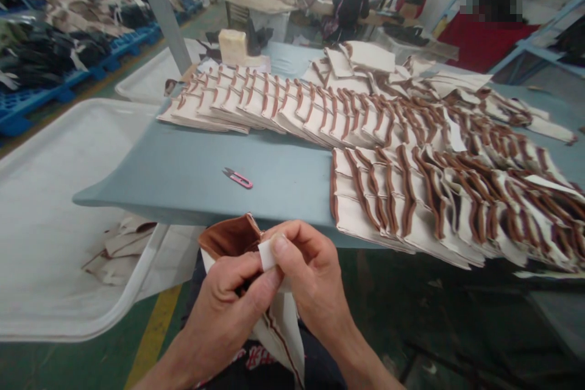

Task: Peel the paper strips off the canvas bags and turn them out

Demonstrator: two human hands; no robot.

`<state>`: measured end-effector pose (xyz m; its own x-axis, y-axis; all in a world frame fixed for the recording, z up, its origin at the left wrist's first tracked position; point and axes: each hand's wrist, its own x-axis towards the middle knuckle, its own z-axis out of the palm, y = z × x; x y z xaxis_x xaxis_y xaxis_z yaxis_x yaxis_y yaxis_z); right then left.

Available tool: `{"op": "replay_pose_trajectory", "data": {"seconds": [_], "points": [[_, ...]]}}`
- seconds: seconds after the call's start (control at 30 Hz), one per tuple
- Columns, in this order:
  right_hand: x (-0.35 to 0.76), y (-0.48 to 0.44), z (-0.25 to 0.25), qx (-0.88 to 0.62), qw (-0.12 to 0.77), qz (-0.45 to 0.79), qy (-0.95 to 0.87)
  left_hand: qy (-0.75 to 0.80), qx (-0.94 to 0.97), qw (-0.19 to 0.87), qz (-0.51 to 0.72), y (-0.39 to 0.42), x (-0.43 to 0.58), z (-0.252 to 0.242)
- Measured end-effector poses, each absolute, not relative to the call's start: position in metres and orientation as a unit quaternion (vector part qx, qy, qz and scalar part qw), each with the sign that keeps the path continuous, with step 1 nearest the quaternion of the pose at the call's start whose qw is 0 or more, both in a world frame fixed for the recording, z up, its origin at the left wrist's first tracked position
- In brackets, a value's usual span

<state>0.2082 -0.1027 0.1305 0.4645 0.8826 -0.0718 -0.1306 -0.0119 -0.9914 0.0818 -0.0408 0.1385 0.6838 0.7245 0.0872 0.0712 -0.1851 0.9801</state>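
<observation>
Over my lap, just off the table's near edge, I hold a cream fabric piece (282, 323) with a brown lining that shows at its upper left. My left hand (235, 295) is closed on the fabric, thumb and fingers pressed together. A small white tag (267, 255) is pinched between the thumb and fingers of my right hand (308, 262), right beside my left fingertips. Part of the fabric is hidden behind both hands. Pink-handled thread snips (238, 178) lie on the table beyond my hands.
Overlapping rows of cream pieces with brown edging (375, 195) cover the right and back of the blue-grey table (192, 164). A white bin (59, 195) with fabric pieces stands at left. A metal post (159, 9) rises behind it. One person (350, 6) is at the back.
</observation>
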Motion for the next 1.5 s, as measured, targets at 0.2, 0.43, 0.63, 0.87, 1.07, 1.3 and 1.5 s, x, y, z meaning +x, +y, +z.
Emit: {"op": "replay_pose_trajectory", "data": {"seconds": [0.2,0.43,0.63,0.87,1.07,1.3,1.5], "points": [[0.207,-0.102,0.129,-0.585,0.639,0.399,-0.301,0.290,0.716,0.570,0.279,-0.042,0.080,0.138],[0.208,-0.105,0.122,-0.559,0.653,0.406,-0.310,0.294,0.712,0.584,0.257,-0.042,0.073,0.133],[0.219,-0.101,0.106,-0.500,0.653,0.503,-0.266,0.259,0.699,0.617,0.253,-0.038,0.065,0.129],[0.219,-0.101,0.119,-0.501,0.619,0.481,-0.367,0.248,0.704,0.620,0.242,-0.034,0.059,0.113],[0.215,-0.103,0.113,-0.526,0.607,0.383,-0.455,0.228,0.690,0.642,0.245,-0.030,0.058,0.108],[0.218,-0.101,0.120,-0.494,0.580,0.233,-0.604,0.263,0.664,0.656,0.243,-0.025,0.060,0.108],[0.219,-0.099,0.128,-0.489,0.558,0.248,-0.623,0.310,0.648,0.645,0.261,-0.025,0.062,0.105]]}}
